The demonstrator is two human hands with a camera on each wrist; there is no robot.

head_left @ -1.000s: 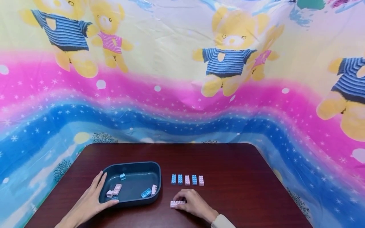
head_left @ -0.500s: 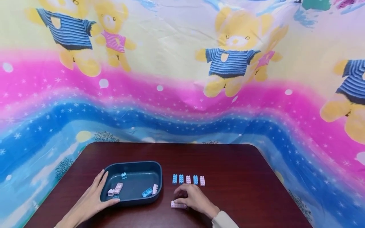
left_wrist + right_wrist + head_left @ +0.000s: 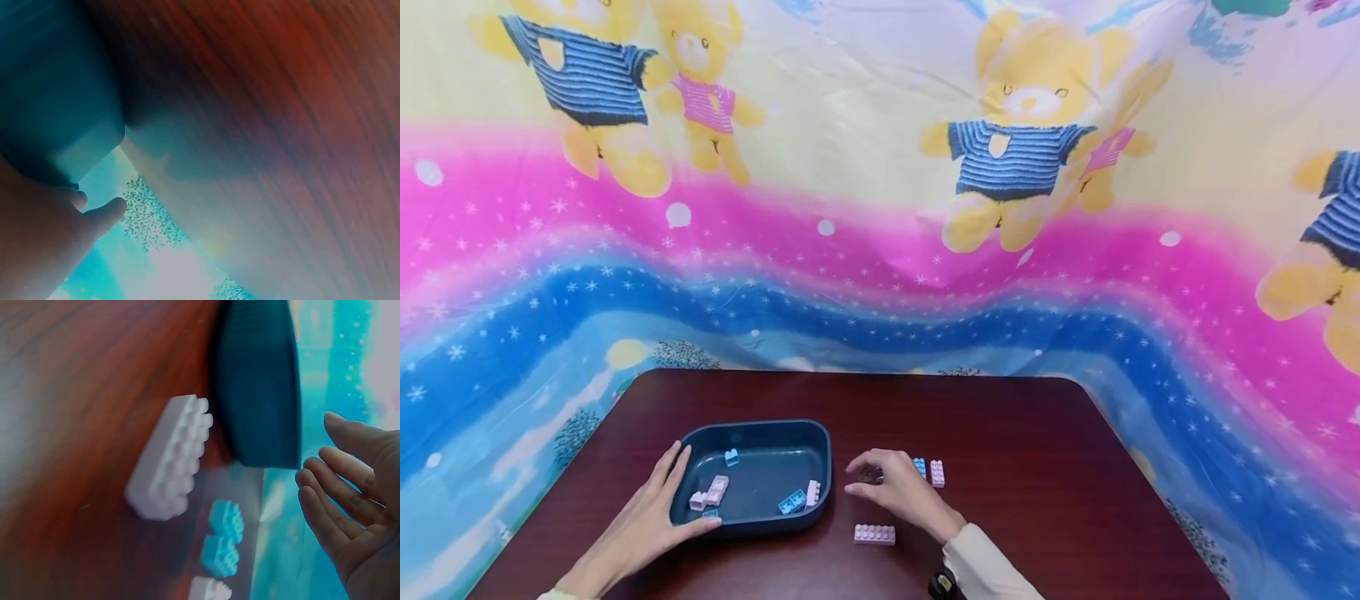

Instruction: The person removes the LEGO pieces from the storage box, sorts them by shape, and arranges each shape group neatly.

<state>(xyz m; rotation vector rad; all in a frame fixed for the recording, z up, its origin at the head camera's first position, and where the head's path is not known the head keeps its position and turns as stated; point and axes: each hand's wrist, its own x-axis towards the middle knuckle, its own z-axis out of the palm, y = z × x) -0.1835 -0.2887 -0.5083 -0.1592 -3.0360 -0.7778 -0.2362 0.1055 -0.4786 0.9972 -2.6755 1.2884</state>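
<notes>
My left hand (image 3: 640,517) rests at the left near corner of a dark teal tray (image 3: 760,525), fingers straight along its left side and thumb over the near rim. In the left wrist view, one finger sticks out past the tray wall (image 3: 62,94). Between the tray and a row of bricks, my right hand (image 3: 898,483) hovers with nothing held, thumb and fingers apart. Nearer me lies a long pink building brick (image 3: 875,535), studs up. Beyond the right hand show a blue brick (image 3: 920,467) and a pink brick (image 3: 937,473); the hand hides the row's others.
Inside the tray are loose pink bricks (image 3: 718,490) and blue bricks (image 3: 792,502), several in all. The dark red wooden table (image 3: 1030,517) ends at the back against a cloth printed with bears (image 3: 1015,158).
My right hand has let go of the long pink brick and moved up and away, over the row of bricks. The brick stays on the table. My left hand keeps its place at the tray.
</notes>
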